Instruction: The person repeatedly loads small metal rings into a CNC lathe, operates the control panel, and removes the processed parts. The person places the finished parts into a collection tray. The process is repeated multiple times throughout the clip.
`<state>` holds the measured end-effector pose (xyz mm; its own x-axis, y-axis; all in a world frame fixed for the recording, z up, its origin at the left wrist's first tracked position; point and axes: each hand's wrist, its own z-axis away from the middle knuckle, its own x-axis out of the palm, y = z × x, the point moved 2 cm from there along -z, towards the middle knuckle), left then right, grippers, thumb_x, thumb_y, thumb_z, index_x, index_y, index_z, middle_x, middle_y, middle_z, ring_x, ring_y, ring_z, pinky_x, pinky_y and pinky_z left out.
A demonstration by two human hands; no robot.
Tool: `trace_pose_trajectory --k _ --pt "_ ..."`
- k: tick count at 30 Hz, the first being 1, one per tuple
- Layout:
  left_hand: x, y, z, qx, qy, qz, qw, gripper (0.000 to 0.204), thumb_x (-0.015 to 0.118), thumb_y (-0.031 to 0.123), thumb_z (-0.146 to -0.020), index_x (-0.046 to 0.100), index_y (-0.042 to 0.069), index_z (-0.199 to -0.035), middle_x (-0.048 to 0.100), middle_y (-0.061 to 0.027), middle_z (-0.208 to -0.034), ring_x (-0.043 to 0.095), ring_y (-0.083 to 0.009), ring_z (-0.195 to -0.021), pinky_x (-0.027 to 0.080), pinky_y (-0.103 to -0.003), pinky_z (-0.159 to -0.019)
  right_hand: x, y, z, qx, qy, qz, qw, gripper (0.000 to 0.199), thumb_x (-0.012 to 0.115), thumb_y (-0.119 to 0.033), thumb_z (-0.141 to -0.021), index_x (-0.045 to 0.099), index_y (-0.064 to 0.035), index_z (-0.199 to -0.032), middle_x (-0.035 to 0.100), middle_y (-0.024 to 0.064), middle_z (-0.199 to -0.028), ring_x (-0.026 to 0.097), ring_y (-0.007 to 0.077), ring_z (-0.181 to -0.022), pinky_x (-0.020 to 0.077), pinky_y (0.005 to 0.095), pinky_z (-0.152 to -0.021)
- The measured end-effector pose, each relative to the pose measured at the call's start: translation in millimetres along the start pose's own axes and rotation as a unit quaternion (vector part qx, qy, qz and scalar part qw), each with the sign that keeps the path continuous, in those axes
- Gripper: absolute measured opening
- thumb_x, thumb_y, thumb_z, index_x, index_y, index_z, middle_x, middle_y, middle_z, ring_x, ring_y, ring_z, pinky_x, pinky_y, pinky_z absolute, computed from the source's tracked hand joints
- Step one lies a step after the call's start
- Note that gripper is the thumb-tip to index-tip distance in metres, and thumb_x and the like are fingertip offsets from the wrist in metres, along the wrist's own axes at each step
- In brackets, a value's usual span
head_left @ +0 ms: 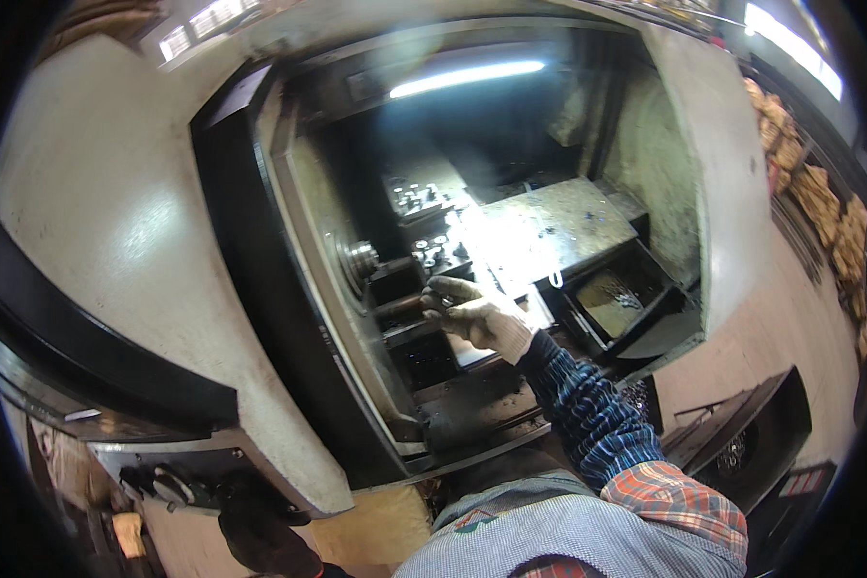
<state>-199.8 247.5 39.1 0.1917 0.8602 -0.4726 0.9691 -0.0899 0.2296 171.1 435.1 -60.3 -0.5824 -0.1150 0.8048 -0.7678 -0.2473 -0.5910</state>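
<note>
My right hand [482, 318], in a pale work glove with dirt-darkened fingers, reaches into the open bay of a lathe. Its fingers are drawn together around something small and dark that I cannot make out. Just left of the fingertips is the round metal chuck [360, 260] on the spindle face. Behind the hand, tool holders with bolts [435, 252] sit on the slide. At the lower left, a dark shape that appears to be my left hand [260, 535] rests by the control panel [197, 477] with its knobs. Shadow hides its fingers.
A flat metal cover [559, 226] lies right of the tooling, with a tray [617, 303] holding metal bits below it. The dark door edge [260, 260] stands to the left. A lamp [467, 79] glows above. Outside at right are a dark bin [756, 433] and brown sacks [819, 202].
</note>
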Motion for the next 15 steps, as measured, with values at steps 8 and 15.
trace_pose_trajectory --k 8,15 --pt "6.0 68.1 23.1 0.085 0.009 0.076 0.993 0.029 0.054 0.019 -0.099 0.069 -0.006 -0.096 0.065 -0.0110 -0.074 0.053 -0.0219 -0.052 0.049 -0.032 -0.051 9.7 -47.4 171.7 -0.094 0.011 0.036 0.995 0.049 0.056 -0.013 -0.098 0.039 -0.0038 -0.144 0.052 0.0179 -0.138 0.063 0.0277 -0.114 0.0558 0.0404 -0.091" --pt "55.4 171.9 72.4 0.180 -0.349 0.371 0.842 0.035 0.058 0.026 -0.093 0.065 -0.002 -0.113 0.069 -0.0217 -0.101 0.068 -0.0334 -0.084 0.056 -0.040 -0.077 -3.4 -61.9 352.2 -0.233 0.231 0.357 0.875 0.036 0.059 -0.016 -0.099 0.057 -0.0046 -0.133 0.065 0.0044 -0.119 0.062 0.0102 -0.096 0.0519 0.0248 -0.085"
